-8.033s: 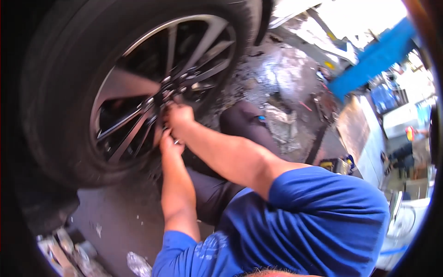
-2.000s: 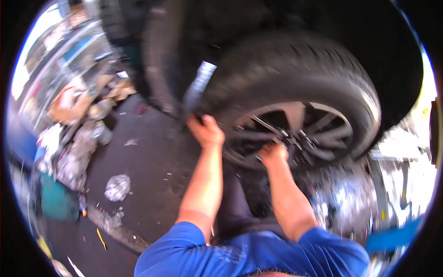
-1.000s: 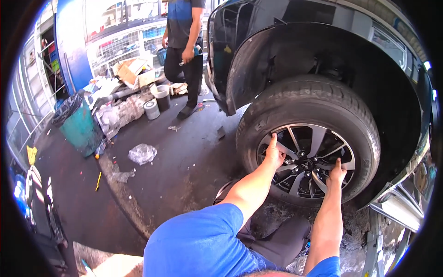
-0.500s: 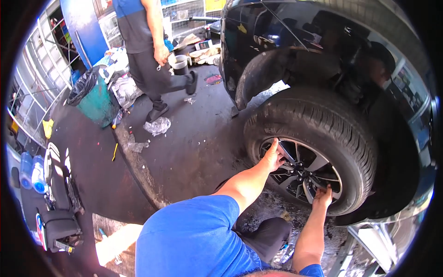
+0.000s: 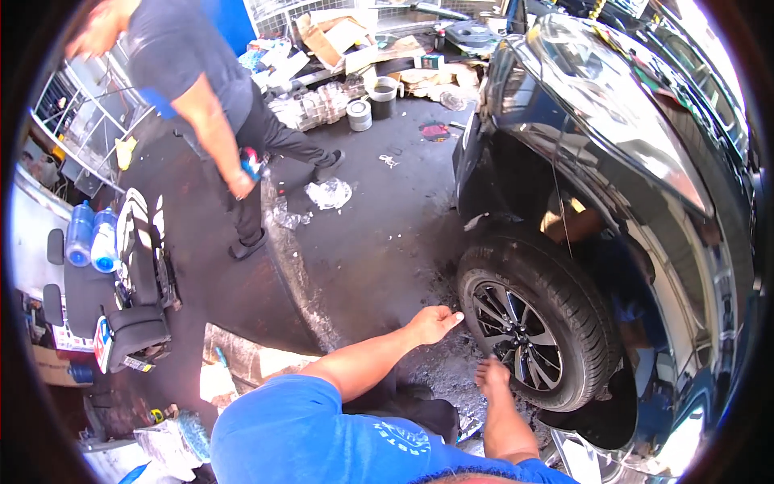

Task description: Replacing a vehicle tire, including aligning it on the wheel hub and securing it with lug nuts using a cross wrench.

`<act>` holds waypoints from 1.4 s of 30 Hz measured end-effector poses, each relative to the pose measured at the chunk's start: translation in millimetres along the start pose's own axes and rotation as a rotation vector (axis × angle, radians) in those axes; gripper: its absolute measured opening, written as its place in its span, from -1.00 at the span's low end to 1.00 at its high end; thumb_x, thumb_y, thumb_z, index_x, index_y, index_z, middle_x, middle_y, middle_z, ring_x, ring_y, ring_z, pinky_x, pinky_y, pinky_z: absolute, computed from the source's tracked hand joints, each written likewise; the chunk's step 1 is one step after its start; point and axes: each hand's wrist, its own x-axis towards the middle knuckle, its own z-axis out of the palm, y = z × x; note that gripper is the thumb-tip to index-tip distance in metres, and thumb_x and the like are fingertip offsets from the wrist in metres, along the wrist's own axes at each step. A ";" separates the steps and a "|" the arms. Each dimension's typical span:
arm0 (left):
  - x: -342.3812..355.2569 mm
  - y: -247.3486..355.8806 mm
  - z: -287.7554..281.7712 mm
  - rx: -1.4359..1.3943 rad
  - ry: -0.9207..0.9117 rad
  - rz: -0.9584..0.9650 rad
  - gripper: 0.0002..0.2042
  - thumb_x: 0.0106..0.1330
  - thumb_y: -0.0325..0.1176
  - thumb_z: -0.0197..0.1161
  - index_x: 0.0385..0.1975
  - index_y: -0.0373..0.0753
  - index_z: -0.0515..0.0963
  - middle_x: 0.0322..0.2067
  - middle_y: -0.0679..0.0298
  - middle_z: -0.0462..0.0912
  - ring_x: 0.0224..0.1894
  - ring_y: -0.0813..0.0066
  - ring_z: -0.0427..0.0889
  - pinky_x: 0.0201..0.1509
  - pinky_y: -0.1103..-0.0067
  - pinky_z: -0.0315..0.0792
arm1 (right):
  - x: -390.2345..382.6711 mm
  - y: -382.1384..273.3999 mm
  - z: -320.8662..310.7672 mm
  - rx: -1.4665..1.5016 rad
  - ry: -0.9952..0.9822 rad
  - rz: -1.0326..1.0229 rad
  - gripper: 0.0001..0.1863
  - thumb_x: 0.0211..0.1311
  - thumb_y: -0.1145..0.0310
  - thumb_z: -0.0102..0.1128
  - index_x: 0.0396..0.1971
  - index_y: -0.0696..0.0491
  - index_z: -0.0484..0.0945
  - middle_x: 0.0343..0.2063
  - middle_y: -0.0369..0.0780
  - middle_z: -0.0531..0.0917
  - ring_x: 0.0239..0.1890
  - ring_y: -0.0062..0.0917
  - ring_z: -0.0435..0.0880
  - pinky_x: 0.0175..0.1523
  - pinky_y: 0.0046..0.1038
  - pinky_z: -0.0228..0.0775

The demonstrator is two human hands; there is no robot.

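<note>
A black car wheel [image 5: 520, 337] with a dark, silver-edged alloy rim stands under the front fender of a black car [image 5: 601, 173]. My left hand [image 5: 435, 324] is just left of the tyre, apart from it, with its fingers curled in and the thumb toward the tread. Lower down, my right hand [image 5: 493, 376] is in front of the rim's lower left edge, its fingers bent and slightly blurred. Whether it touches the tyre, I cannot tell. Nothing shows in either hand. Several wheel nuts or studs surround the hub centre.
Another person [image 5: 201, 89] steps across the floor at left, holding a small blue and red thing. Car seats [image 5: 145, 282] and blue water bottles [image 5: 105, 240] are at far left. Crumpled plastic [image 5: 329, 194] lies mid-floor. A grey bucket [image 5: 384, 97] and open cardboard boxes [image 5: 334, 40] stand behind.
Both my hands have come off the wheel's spokes and drawn back to the left. The view has shifted, and the other person has walked to the left and nearer.
</note>
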 end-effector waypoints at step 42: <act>643.6 248.2 -678.9 0.488 0.069 -0.100 -0.46 0.20 -0.23 0.32 0.14 -0.38 0.41 0.00 -0.04 0.59 0.03 0.16 0.60 0.13 0.41 0.44 | 361.6 -748.7 692.6 -0.276 -0.080 -0.166 -0.47 0.16 0.04 0.25 -0.07 0.19 0.59 -0.16 -0.02 0.67 -0.11 -0.32 0.66 0.06 -0.37 0.43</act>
